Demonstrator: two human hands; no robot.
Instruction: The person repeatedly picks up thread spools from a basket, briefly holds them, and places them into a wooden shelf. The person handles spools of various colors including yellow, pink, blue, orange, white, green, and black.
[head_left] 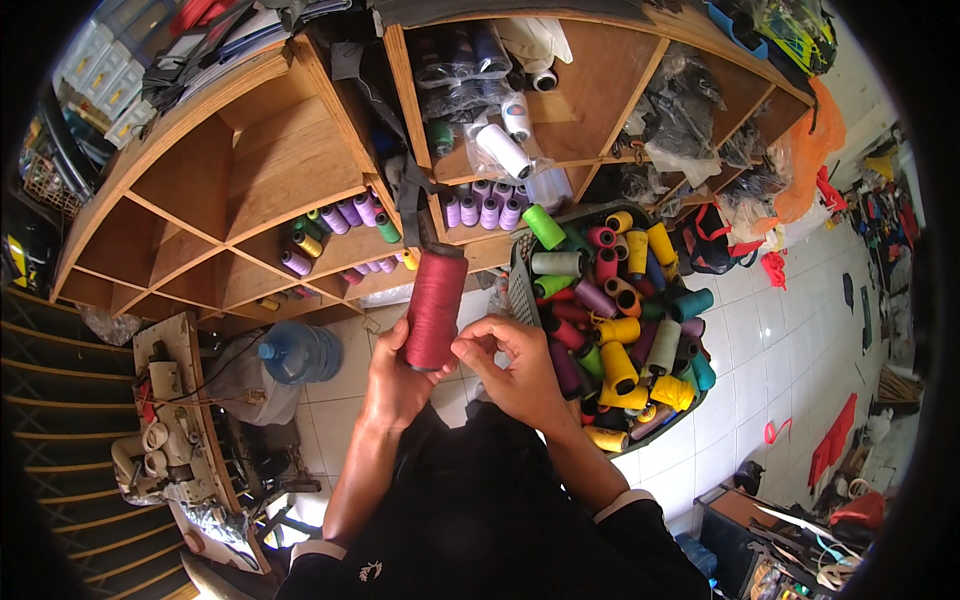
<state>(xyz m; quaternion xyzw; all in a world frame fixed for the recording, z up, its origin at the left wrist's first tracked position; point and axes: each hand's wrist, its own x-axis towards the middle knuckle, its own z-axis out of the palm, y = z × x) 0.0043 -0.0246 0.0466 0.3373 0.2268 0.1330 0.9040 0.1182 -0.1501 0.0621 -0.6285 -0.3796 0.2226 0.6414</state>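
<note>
Head view: the left hand (392,375) wraps the base of a tall maroon thread cone (435,308), held upright beside the dark plastic basket (520,285) of mixed coloured spools. The right hand (518,372) pinches at the cone's lower edge. The cone seems light and firm, with slippery thread windings; grip it low.

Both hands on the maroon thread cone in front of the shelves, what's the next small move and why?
Probably lift the maroon thread cone toward an open wooden shelf cubby. The left hand grips its base, the right hand pinches at its lower edge, and it is upright, clear of the basket of mixed cones. Purple cones already sit shelved.
</note>
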